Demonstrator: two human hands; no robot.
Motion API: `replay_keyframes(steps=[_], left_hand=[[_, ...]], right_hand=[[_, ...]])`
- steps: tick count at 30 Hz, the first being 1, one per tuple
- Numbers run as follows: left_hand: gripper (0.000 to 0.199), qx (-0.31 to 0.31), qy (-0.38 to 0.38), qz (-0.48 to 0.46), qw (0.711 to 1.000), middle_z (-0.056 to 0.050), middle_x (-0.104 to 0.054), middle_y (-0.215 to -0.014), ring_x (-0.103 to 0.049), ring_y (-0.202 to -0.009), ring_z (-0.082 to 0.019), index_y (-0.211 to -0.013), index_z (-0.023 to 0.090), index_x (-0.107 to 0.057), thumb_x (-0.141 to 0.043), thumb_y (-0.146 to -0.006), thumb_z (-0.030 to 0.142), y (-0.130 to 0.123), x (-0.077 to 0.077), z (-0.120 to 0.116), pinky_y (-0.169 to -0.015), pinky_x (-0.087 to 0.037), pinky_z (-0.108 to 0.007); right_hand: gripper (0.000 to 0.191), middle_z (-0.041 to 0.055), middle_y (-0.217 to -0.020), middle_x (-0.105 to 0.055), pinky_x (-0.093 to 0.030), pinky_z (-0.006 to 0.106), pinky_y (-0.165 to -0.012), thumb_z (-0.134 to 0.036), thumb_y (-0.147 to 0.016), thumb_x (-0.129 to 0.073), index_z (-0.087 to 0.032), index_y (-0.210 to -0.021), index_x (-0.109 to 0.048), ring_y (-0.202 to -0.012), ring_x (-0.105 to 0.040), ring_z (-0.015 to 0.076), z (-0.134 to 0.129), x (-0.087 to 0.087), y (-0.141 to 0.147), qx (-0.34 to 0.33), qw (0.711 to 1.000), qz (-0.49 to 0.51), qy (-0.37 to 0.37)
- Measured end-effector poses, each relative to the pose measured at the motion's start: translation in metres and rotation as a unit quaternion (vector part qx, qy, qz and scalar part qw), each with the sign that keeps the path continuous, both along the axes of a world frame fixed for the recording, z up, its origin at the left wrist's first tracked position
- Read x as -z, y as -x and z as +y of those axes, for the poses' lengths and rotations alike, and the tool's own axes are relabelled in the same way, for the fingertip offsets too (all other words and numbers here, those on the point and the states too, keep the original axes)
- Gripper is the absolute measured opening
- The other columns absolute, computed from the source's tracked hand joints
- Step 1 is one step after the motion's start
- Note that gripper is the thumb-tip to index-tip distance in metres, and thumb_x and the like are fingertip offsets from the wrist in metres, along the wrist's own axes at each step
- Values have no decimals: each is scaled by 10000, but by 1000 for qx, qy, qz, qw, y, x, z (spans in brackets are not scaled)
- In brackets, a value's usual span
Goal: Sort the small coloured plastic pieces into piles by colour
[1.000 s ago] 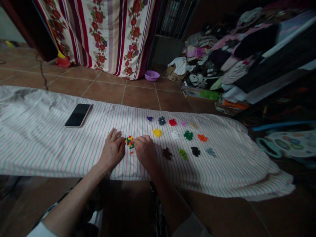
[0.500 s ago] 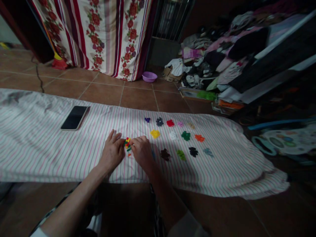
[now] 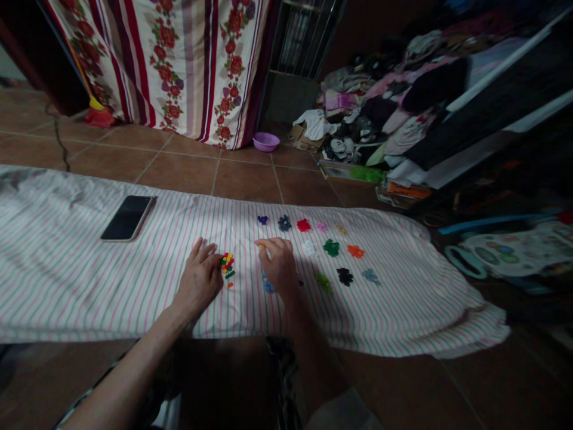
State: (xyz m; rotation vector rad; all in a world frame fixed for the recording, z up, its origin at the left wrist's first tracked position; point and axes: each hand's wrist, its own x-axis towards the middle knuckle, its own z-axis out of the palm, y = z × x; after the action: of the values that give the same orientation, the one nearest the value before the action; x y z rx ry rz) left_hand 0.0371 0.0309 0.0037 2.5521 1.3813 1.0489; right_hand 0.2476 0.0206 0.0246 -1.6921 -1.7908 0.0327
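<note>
A small cluster of red, yellow and green plastic pieces (image 3: 227, 261) lies on the striped cloth. My left hand (image 3: 200, 276) rests beside it with fingers spread, one fingertip touching its left edge. To the right, my right hand (image 3: 278, 263) is closed in a pinch, a yellow piece (image 3: 261, 245) showing at its fingertips. That hand covers the yellow pile and most of the brown one. Blue pieces (image 3: 267, 283) lie partly under it. A loose green piece (image 3: 230, 275) and an orange piece (image 3: 230, 285) sit just below the cluster.
Sorted piles spread rightward, among them red (image 3: 303, 225), dark green (image 3: 331, 248), orange (image 3: 356, 251) and black (image 3: 344, 276). A phone (image 3: 128, 218) lies at left on the striped cloth (image 3: 80, 269). Beyond are a purple basin (image 3: 266, 141) and heaped clothes (image 3: 380, 107).
My right hand has moved from the cluster rightward to the yellow pile, uncovering blue pieces. My left hand stays beside the cluster. The view has shifted slightly.
</note>
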Motion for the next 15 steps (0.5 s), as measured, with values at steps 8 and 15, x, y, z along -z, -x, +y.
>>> replay_keyframes(steps=[8,15], left_hand=[[337,10,6,-14,1000,-77,-692,-1047,-562,-1181,-240,-972,194,-672,-369,-850,112,-2,-2,2,-1140,-359,-584],[305,13,1,-10,1000,-96,-685,-1072,-557,-1191,-245,-961,174,-670,-378,-875,154,0,3,5,-1142,-358,-573]], right_hand=[[242,70,-919,-711,-395,352,-874,-210,-877,-470,-185,-926,-705,-882,-586,208,-5,5,-44,67,997,13,-48],[230,67,-876,-728,-416,324,-818,-243,-861,-501,-180,-931,-711,-821,-592,212,-13,9,-62,126,991,13,-41]])
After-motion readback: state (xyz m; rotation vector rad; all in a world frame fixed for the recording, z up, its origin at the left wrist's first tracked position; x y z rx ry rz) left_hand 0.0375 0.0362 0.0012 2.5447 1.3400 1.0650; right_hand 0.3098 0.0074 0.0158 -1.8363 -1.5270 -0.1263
